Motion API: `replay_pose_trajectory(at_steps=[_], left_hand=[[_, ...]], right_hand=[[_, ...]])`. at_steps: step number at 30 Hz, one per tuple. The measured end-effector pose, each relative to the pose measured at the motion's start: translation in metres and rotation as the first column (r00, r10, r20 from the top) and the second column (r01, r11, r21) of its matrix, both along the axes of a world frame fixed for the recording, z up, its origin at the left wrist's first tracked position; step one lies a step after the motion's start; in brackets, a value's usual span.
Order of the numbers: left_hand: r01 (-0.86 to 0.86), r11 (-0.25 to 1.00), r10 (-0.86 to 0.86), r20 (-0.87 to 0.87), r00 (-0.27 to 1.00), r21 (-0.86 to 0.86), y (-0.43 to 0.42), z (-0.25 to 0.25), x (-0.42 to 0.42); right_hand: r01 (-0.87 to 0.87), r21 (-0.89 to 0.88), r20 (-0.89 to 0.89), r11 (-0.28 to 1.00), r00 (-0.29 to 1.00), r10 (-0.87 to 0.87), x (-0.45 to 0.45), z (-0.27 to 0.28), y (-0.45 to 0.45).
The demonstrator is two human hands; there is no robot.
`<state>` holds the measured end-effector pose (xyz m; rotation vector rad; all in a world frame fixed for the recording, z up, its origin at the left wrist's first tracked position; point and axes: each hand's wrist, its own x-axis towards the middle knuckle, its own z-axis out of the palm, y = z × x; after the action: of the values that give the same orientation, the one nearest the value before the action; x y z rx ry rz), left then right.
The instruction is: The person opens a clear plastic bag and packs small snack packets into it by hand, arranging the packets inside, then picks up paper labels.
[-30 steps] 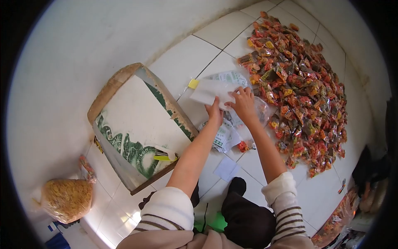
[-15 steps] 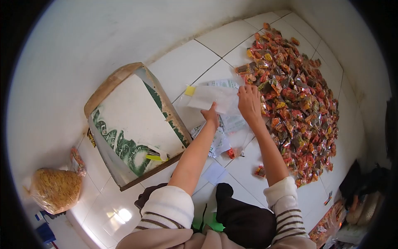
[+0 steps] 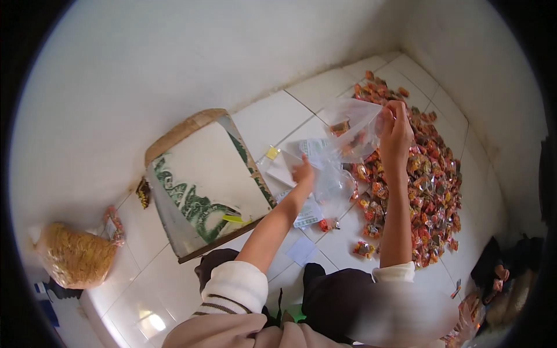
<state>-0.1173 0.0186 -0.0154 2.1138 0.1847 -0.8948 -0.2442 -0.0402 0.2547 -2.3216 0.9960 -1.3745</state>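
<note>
My right hand (image 3: 395, 130) is raised over the near edge of the candy heap, its fingers closed on a clear plastic bag (image 3: 355, 123) that hangs out to the left. Lower and to the left, my left hand (image 3: 303, 172) lies at the pack of clear plastic bags (image 3: 282, 170), which has a yellow label (image 3: 272, 152). Its thumb stands apart from the fingers, which are slightly blurred. Printed plastic wrappers (image 3: 307, 213) lie on the tiles beside and under that pack.
Small wrapped candies (image 3: 432, 191) form a large heap at right. A wooden-framed board (image 3: 203, 174) with green markings lies at left, a yellow-green tool (image 3: 233, 219) on it. Farther left is a bulging plastic bag (image 3: 78, 255) of yellowish pieces. A hand (image 3: 500, 272) shows at far right.
My right hand has moved up and right, drawing a clear bag away from the pack. My left hand stays near the pack, its thumb now lifted. The whole view has shifted slightly.
</note>
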Motion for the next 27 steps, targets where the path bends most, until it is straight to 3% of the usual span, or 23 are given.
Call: replay_pose_trajectory(at_steps=[1, 2, 3, 5, 8, 10, 12, 13, 14, 17, 19, 21, 22, 23, 25, 26, 27], left_hand=[[-0.021, 0.928, -0.029, -0.129, 0.991, -0.373, 0.007, 0.018, -0.001], [-0.073, 0.710, -0.115, -0.217, 0.970, -0.701, 0.008, 0.037, 0.004], [-0.063, 0.693, -0.107, -0.189, 0.976, -0.718, 0.016, 0.068, 0.011], [-0.210, 0.370, -0.409, -0.362, 0.837, -0.905, 0.046, 0.146, 0.018], [-0.132, 0.278, -0.394, -0.238, 0.888, -0.952, 0.105, 0.221, 0.023], [-0.163, 0.259, -0.286, -0.237, 0.929, -0.952, 0.151, 0.233, 0.026], [-0.002, 0.341, -0.093, -0.036, 0.995, -0.940, 0.194, 0.243, 0.029], [-0.004, 0.419, -0.010, -0.008, 1.000, -0.908, 0.214, 0.250, 0.029], [-0.014, 0.418, 0.009, -0.011, 1.000, -0.908, 0.227, 0.256, 0.029], [-0.255, 0.155, 0.309, -0.198, 0.930, -0.954, 0.256, 0.264, 0.035], [-0.324, 0.068, 0.348, -0.283, 0.894, -0.943, 0.267, 0.255, 0.043], [-0.383, -0.028, 0.385, -0.363, 0.849, -0.923, 0.278, 0.241, 0.056], [-0.403, -0.069, 0.311, -0.404, 0.860, -0.912, 0.288, 0.235, 0.061], [-0.431, -0.103, 0.235, -0.443, 0.865, -0.896, 0.297, 0.229, 0.065], [-0.404, -0.117, 0.302, -0.420, 0.856, -0.907, 0.309, 0.242, 0.063], [-0.384, -0.123, 0.348, -0.402, 0.847, -0.915, 0.316, 0.250, 0.060], [-0.390, -0.130, 0.367, -0.410, 0.835, -0.911, 0.325, 0.249, 0.060]], right_hand=[[-0.025, 0.010, 0.016, 1.000, 1.000, 0.025, -0.002, 0.012, 0.012], [-0.038, -0.014, 0.043, 0.999, 0.998, 0.038, -0.002, 0.020, 0.019], [-0.085, 0.008, 0.080, 0.996, 0.993, 0.084, -0.002, 0.025, 0.027], [-0.143, 0.003, 0.109, 0.990, 0.984, 0.142, -0.005, 0.039, 0.047], [-0.231, 0.061, 0.121, 0.971, 0.968, 0.222, -0.010, 0.052, 0.080], [-0.275, 0.126, 0.134, 0.953, 0.957, 0.258, -0.013, 0.052, 0.115], [-0.425, 0.124, 0.110, 0.897, 0.904, 0.413, -0.008, 0.039, 0.144], [-0.550, 0.164, 0.142, 0.819, 0.835, 0.532, -0.004, 0.033, 0.158], [-0.602, 0.232, 0.084, 0.764, 0.795, 0.601, -0.002, 0.031, 0.170], [-0.663, 0.386, 0.123, 0.641, 0.726, 0.677, 0.020, -0.008, 0.192], [-0.658, 0.454, 0.320, 0.601, 0.750, 0.579, 0.036, -0.041, 0.207], [-0.560, 0.734, 0.418, 0.385, 0.819, 0.394, 0.043, -0.044, 0.230], [-0.507, 0.822, 0.432, 0.259, 0.851, 0.298, 0.050, -0.043, 0.239], [-0.515, 0.823, 0.436, 0.241, 0.843, 0.314, 0.057, -0.046, 0.246], [-0.398, 0.912, 0.357, 0.102, 0.891, 0.281, 0.069, -0.062, 0.252], [-0.393, 0.915, 0.351, 0.090, 0.887, 0.299, 0.072, -0.067, 0.253], [-0.384, 0.916, 0.400, -0.116, 0.849, 0.345, 0.073, -0.065, 0.257]])
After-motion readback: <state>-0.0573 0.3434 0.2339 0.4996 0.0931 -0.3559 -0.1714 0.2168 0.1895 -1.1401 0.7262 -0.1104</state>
